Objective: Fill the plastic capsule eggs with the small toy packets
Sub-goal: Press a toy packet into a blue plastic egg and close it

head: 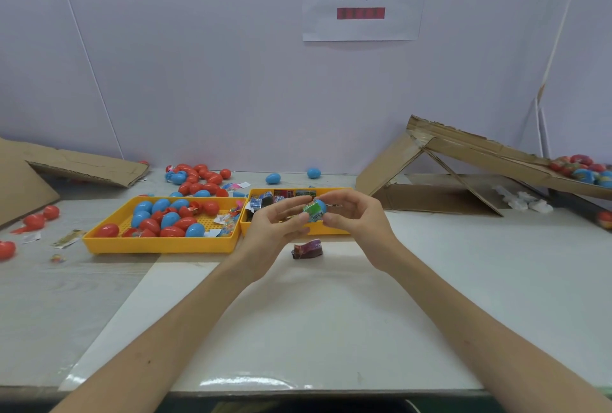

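Above the table's middle, both hands hold one blue capsule egg (320, 205) with a green printed wrapper (313, 210) around it. My left hand (275, 225) pinches it from the left and my right hand (356, 217) pinches it from the right. A dark red folded packet (307, 249) lies on the white mat just below the hands. The left yellow tray (155, 243) holds several blue and red eggs (170, 218) and small toy packets (227, 218). The right yellow tray (298, 230), partly hidden by my hands, holds several printed packets (265, 200).
Loose red and blue eggs (198, 179) lie behind the trays and at the far left (36, 218). Cardboard sheets lean at the left (76, 164). A cardboard ramp (480, 154) at the right carries wrapped eggs (583, 169). A white mat (298, 329) covers the table's near middle.
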`<move>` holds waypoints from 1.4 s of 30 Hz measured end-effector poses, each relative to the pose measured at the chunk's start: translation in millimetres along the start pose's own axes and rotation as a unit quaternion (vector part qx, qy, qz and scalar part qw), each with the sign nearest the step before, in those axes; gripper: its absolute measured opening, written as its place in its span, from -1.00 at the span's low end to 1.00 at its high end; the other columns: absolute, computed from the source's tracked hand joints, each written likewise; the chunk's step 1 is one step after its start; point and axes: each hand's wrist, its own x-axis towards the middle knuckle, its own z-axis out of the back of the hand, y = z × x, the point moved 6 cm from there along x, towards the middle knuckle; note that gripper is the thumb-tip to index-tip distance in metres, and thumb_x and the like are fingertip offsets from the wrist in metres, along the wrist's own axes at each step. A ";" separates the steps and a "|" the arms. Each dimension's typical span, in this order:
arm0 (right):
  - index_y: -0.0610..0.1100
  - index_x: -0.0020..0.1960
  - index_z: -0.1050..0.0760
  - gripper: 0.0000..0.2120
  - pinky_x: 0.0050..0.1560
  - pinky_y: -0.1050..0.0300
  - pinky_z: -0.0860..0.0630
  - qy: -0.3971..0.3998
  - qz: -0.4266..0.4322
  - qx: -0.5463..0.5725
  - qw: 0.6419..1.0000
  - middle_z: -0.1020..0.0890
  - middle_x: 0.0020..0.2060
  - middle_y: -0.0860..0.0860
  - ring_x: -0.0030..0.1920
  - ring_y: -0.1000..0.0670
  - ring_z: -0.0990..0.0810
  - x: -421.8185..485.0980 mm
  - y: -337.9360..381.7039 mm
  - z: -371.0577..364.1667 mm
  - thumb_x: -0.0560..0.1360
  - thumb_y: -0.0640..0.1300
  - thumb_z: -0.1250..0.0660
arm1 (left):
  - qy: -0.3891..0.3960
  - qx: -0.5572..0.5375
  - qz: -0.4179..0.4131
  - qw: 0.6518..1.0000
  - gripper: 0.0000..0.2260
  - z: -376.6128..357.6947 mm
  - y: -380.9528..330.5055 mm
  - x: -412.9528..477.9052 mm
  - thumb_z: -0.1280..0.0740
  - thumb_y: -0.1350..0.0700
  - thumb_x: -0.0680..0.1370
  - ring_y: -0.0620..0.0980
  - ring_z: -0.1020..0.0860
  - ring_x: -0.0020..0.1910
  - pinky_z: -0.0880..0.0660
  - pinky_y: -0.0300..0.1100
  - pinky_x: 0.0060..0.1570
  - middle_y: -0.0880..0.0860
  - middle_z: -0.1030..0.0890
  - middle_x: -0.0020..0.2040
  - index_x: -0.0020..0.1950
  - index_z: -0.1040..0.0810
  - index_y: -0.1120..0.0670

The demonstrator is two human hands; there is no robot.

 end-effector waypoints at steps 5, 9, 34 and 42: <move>-0.13 0.02 -0.66 -0.83 0.01 0.10 -0.63 -0.063 0.069 -0.147 0.985 -0.73 -0.05 0.01 -0.05 0.04 -0.71 -2.6 8.0 2.6 0.47 -0.32 -0.48 | -0.017 0.042 -0.019 0.999 -0.75 2.4 0.2 2.1 -0.45 0.23 0.54 -0.04 -0.66 0.11 -0.61 -0.20 0.00 -0.05 -0.72 0.07 0.17 -0.66 -0.04; -0.18 0.01 -0.70 -0.88 -0.04 0.23 -0.61 -0.091 0.091 -0.138 0.982 -0.74 -0.11 0.00 -0.11 0.06 -0.73 -5.6 9.5 1.1 0.48 -0.29 -0.47 | -0.031 0.061 -0.034 0.997 -0.73 4.7 -1.1 2.9 -0.48 0.18 0.51 -0.06 -0.66 0.11 -0.61 -0.21 0.01 -0.08 -0.72 0.07 0.16 -0.67 -0.09; -0.14 -0.03 -0.71 -0.90 -0.07 0.02 -0.66 -0.073 0.098 -0.169 0.978 -0.73 -0.14 0.05 -0.15 0.03 -0.72 -8.9 12.2 -6.8 0.45 -0.26 -0.52 | -0.017 0.169 -0.111 0.979 -0.60 -6.2 -10.3 -3.2 -0.58 0.26 0.41 0.04 -0.65 0.10 -0.65 0.08 0.08 0.04 -0.62 0.14 0.14 -0.58 -0.06; -0.09 -0.15 -0.66 -0.88 -0.12 0.05 -0.65 -0.043 0.061 -0.167 0.983 -0.71 -0.22 0.07 -0.21 -0.05 -0.72 -5.3 11.6 -5.4 0.46 -0.30 -0.50 | -0.011 0.190 -0.110 0.976 -0.61 -5.7 -7.8 -2.7 -0.59 0.24 0.41 -0.03 -0.66 0.06 -0.66 -0.08 0.01 -0.11 -0.65 0.08 0.15 -0.60 -0.05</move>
